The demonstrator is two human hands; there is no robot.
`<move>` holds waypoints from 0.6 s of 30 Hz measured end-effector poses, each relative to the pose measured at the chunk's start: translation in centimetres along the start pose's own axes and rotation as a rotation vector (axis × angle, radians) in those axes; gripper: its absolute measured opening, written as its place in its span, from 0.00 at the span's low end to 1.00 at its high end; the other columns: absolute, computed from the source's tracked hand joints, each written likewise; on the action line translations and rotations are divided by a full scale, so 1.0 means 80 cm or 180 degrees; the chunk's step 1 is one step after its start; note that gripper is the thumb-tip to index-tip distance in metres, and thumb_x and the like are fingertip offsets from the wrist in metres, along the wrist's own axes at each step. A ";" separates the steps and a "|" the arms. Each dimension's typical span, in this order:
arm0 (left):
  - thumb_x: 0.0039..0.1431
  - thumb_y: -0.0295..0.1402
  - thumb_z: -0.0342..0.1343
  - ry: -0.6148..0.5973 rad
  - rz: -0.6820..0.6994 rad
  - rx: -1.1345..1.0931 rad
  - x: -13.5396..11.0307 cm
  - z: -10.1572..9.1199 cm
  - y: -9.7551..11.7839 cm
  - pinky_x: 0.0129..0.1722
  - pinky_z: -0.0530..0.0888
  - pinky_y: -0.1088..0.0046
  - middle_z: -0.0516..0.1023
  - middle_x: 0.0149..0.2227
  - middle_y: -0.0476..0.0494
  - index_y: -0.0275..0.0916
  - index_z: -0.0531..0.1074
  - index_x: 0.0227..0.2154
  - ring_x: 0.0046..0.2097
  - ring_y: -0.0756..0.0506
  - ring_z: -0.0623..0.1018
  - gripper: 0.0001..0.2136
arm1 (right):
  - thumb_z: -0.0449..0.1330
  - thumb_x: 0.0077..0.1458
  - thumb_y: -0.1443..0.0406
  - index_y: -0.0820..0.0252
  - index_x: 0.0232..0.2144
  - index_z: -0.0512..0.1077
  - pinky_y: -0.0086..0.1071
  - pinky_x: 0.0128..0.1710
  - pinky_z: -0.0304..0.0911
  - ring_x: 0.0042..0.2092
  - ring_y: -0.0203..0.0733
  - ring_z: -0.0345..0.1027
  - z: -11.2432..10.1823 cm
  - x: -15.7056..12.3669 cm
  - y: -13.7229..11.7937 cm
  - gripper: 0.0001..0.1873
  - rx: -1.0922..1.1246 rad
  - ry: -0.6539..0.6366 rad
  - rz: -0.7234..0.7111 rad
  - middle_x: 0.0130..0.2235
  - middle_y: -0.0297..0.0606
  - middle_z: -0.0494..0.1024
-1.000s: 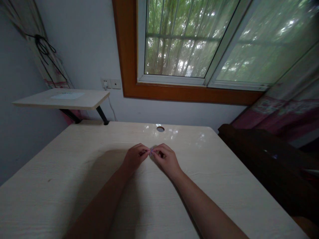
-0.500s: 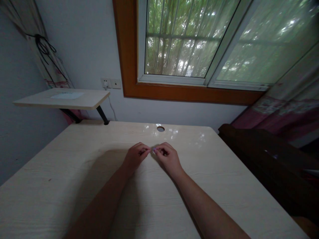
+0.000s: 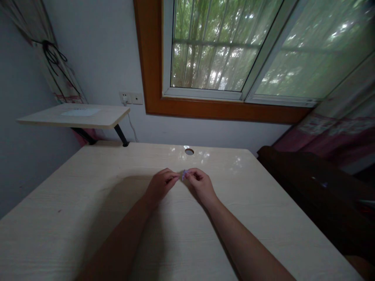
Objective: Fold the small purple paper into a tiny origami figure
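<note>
A small purple object (image 3: 184,174), thin and set roughly upright, sticks out from the fingertips of my right hand (image 3: 200,182); its exact kind is too small to tell. The thumb and forefinger of that hand pinch it. My left hand (image 3: 161,183) is just to the left, its thumb and fingers pressed together with the tips pointing at the purple object. A narrow gap seems to lie between those tips and the object. Whether the left fingers hold something small cannot be made out. Both hands are over the pale wooden desk (image 3: 187,242).
A round cable hole (image 3: 189,152) lies beyond the hands near the desk's back edge. At the back left a raised shelf (image 3: 108,121) on black legs carries a white sheet (image 3: 80,112). Dark furniture (image 3: 304,183) stands to the right, and a window (image 3: 216,50) is behind.
More of the purple object now shows at my right fingertips. The fingertips of both hands have shifted slightly right, and the left fingers look straighter and more closed together.
</note>
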State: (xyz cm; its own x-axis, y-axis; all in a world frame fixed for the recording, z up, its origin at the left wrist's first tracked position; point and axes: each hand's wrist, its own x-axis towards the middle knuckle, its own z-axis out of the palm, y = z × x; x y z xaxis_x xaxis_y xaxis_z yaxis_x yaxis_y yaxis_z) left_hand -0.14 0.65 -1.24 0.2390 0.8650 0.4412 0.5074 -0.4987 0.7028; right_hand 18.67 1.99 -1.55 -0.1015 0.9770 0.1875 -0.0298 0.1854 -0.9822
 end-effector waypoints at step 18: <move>0.59 0.32 0.58 0.0183 0.0069 -0.0204 -0.001 -0.003 0.006 0.33 0.72 0.77 0.75 0.33 0.47 0.39 0.77 0.36 0.32 0.51 0.74 0.05 | 0.66 0.52 0.58 0.56 0.31 0.80 0.34 0.37 0.62 0.35 0.41 0.68 -0.005 0.000 -0.009 0.08 -0.0623 -0.0321 -0.0735 0.33 0.38 0.76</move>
State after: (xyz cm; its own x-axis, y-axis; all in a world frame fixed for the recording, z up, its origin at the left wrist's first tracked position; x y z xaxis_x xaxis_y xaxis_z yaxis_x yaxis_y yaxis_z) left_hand -0.10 0.33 -0.77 0.2005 0.8503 0.4866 0.4481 -0.5213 0.7263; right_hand 19.06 1.87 -0.84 -0.2128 0.8931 0.3963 0.1272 0.4275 -0.8950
